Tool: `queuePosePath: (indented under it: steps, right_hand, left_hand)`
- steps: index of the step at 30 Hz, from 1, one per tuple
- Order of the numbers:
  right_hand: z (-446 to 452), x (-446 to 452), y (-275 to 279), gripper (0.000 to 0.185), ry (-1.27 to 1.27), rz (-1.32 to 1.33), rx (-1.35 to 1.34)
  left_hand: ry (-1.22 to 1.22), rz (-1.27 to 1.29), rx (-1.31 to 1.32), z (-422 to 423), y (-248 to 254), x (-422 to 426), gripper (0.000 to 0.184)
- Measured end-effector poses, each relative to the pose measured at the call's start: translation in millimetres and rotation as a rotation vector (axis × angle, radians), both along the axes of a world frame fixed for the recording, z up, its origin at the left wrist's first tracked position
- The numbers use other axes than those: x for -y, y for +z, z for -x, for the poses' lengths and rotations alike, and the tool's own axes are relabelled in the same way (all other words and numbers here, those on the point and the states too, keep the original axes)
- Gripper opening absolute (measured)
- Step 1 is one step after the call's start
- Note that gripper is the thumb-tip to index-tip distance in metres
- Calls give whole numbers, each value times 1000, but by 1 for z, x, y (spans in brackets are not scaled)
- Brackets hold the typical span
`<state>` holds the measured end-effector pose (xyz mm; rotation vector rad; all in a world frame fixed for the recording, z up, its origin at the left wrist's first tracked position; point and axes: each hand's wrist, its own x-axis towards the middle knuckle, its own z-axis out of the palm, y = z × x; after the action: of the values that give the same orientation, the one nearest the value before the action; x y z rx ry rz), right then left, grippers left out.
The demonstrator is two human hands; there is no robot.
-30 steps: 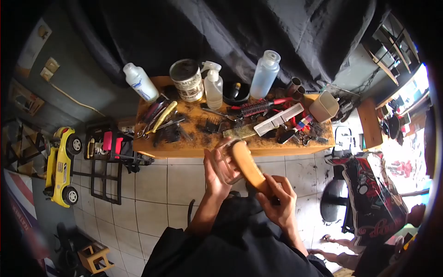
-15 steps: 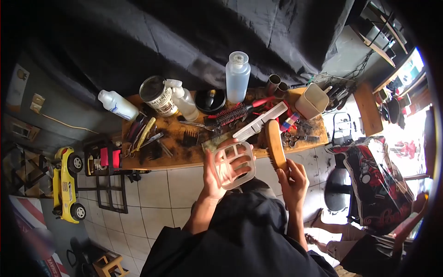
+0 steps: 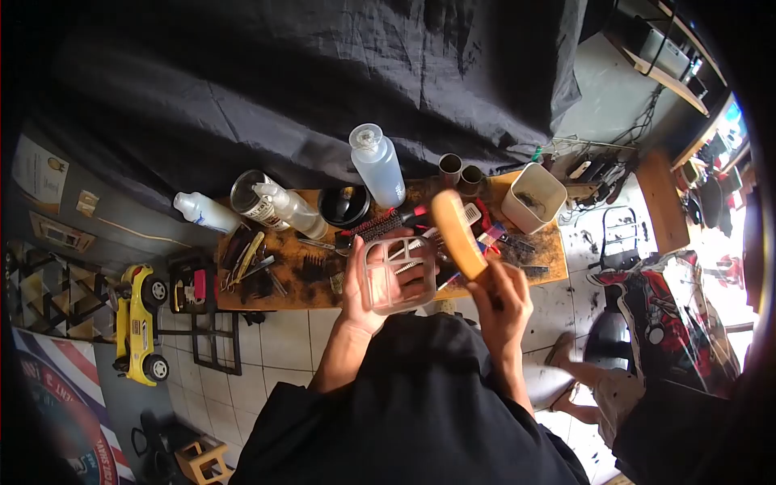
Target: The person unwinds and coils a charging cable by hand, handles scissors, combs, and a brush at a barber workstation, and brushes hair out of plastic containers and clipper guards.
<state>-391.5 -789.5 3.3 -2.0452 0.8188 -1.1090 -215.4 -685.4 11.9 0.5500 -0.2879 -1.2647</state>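
A clear plastic compartment tray [image 3: 399, 276] rests in my left hand [image 3: 360, 293], its fingers behind the see-through bottom. My right hand [image 3: 501, 301] is closed round the lower end of a wooden-handled brush [image 3: 456, 236], held upright to the right of the tray. Beyond both hands stands the wooden table [image 3: 323, 296], strewn with dark hair clippings. On it lie a red and black round brush [image 3: 381, 224], a yellow-handled tool [image 3: 246, 257] and a pale comb, partly hidden by the brush and tray.
Along the table's back stand a blue bottle [image 3: 378, 171], a white bottle [image 3: 205, 212], a spray bottle [image 3: 293, 212], a black bowl [image 3: 344, 207] and a square bin [image 3: 534, 198]. A yellow toy car [image 3: 139, 325] is at the left. Another person's legs [image 3: 584, 377] show at the lower right.
The view has shifted. The brush, over the tray a second ago, moved right of it and has now swung back slightly left. The other person's legs have moved further into view.
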Motion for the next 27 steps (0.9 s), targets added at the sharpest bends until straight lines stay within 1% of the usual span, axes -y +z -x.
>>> queuePosePath:
  steps: [1, 2, 3, 4, 5, 6, 7, 8, 9, 10, 11, 12, 13, 15, 16, 18, 19, 20, 21, 22, 23, 25, 26, 27]
  right_hand:
    - [-2, 5, -2, 40, -71, 1, 24]
    - [-1, 12, -11, 40, -59, -115, 18]
    - [0, 17, -11, 37, -25, -147, -17]
    - [3, 19, -9, 36, 75, -132, -15]
    - [6, 23, -5, 36, 177, -105, -12]
    - [10, 27, 0, 37, 349, -105, -29]
    - [11, 28, 6, 39, 481, -54, 20]
    - [8, 28, 6, 40, 595, -57, 44]
    - [6, 26, 6, 41, 710, -71, 69]
    - [3, 26, 4, 41, 718, -78, 67]
    - [-1, 28, 2, 42, 659, -42, 52]
    - [-6, 32, 0, 43, 600, -4, 39]
    - [-9, 42, -5, 46, 545, 60, 76]
    - [-12, 55, 4, 45, 263, 4, 4]
    - [-15, 62, 6, 43, 173, -19, 38]
    - [-14, 73, 9, 39, 30, -107, 68]
    - [-12, 77, 8, 38, 25, -144, 79]
    - [-11, 76, 12, 38, 56, -113, 80]
    - [-8, 74, 19, 38, 86, -82, 78]
    - [-5, 70, 21, 39, 176, -114, 50]
    - [0, 66, 20, 41, 300, -144, -5]
    - [-1, 59, 18, 40, 557, -56, 100]
    - [-4, 53, 20, 39, 573, -63, 74]
    - [-6, 50, 23, 38, 593, -72, 48]
  left_hand:
    - [11, -7, 6, 0, -1, 2, 73]
    - [-6, 14, -39, 0, -2, 3, 73]
    - [-21, 31, -93, 2, -3, 1, 74]
    - [20, 49, -100, 0, -11, 3, 73]
    - [106, -40, -67, 4, -12, 4, 73]
    - [101, 20, -74, 4, -14, 7, 73]
    - [92, 82, -79, 3, -19, 10, 73]
    - [102, 4, -181, 0, -26, 11, 73]
    - [64, 51, -269, 3, -20, 15, 72]
    - [60, 49, -231, 6, -14, 19, 74]
    - [57, 44, -190, 10, -12, 24, 76]
    - [76, 109, -144, 13, -17, 29, 76]
    - [151, 48, -92, 14, -14, 30, 77]
    - [215, -11, -56, 14, -7, 28, 78]
    - [134, 28, 35, 11, -6, 29, 74]
    - [68, 33, 44, 11, -1, 31, 77]
    - [58, 48, 28, 12, 1, 35, 77]
    - [51, 43, 35, 12, 2, 40, 77]
    - [102, -8, 72, 12, 2, 44, 78]
    - [152, -56, 109, 11, 2, 48, 79]
    - [144, -56, 109, 10, 1, 53, 79]
    - [165, -115, 5, 6, -5, 63, 79]
    - [73, 20, -85, 0, -10, 64, 72]
    - [66, 24, -53, 1, -8, 67, 74]
